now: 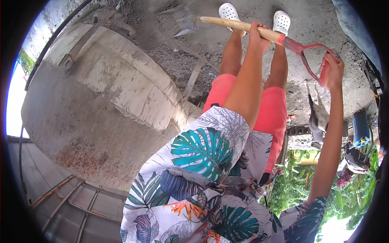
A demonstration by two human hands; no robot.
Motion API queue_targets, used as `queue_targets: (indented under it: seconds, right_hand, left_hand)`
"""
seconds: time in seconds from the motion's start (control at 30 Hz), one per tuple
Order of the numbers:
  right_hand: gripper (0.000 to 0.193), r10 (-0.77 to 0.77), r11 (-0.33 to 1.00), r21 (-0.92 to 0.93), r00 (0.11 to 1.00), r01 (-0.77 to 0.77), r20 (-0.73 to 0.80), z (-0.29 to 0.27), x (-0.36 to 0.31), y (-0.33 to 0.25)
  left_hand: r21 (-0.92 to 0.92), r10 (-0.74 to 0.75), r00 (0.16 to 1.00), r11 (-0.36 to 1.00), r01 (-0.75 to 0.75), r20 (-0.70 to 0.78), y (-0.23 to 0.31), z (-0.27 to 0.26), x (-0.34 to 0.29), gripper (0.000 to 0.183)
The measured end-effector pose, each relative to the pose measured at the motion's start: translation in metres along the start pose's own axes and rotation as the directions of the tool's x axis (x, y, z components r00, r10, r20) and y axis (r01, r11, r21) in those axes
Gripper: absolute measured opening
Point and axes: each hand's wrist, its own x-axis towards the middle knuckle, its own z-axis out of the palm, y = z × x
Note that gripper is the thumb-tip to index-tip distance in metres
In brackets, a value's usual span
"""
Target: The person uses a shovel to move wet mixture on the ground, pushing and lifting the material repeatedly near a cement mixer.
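Observation:
A shovel with a pale wooden shaft (227,23) and a red D-shaped handle (302,47) stretches across the upper part of the view. My left hand (259,38) is wrapped round the shaft just before its red socket. On the D-handle's grip, my right hand (333,71) is closed. Beyond the shaft's far end, a grey shape with pale edges (185,25) lies against the gritty ground; it looks like the blade, though its outline blends in. My feet, in white clogs (229,12), stand close to the shaft.
Rough grey ground (162,36) with loose grit surrounds my feet. A large concrete block (121,77) rises on the left. On the right are a dark-and-pale dog (320,115), a blue object (360,127) and green plants (300,182). Metal sheeting (93,206) shows at lower left.

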Motion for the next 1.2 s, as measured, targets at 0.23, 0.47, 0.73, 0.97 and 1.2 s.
queue_targets:
  seconds: [0.23,0.47,0.73,0.97,1.2]
  right_hand:
    - [0.018,0.116,0.99,0.077,0.993,-0.117,0.021,-0.054,-0.001,0.04]
    - [0.009,0.149,0.985,0.083,0.988,-0.151,0.035,-0.003,-0.045,0.039]
    - [0.006,0.138,0.99,0.037,0.99,-0.139,0.02,0.138,-0.142,-0.026]
    - [0.013,0.15,0.967,0.145,0.931,-0.208,0.334,0.189,-0.191,-0.033]
    - [0.024,-0.074,0.989,0.144,0.918,0.018,0.39,0.278,-0.212,-0.009]
  left_hand:
    - [-0.044,-0.03,0.999,0.999,0.029,-0.01,-0.033,-0.026,-0.019,0.011]
    - [0.031,-0.003,0.999,1.0,0.004,-0.038,0.004,-0.05,-0.053,0.011]
    - [-0.076,0.053,0.996,0.996,-0.048,0.073,0.109,-0.059,-0.101,0.013]
    - [-0.137,0.195,0.98,0.973,-0.188,0.04,0.162,-0.061,-0.15,0.013]
    - [-0.049,0.106,0.994,0.993,-0.106,-0.008,0.169,-0.044,-0.232,0.031]
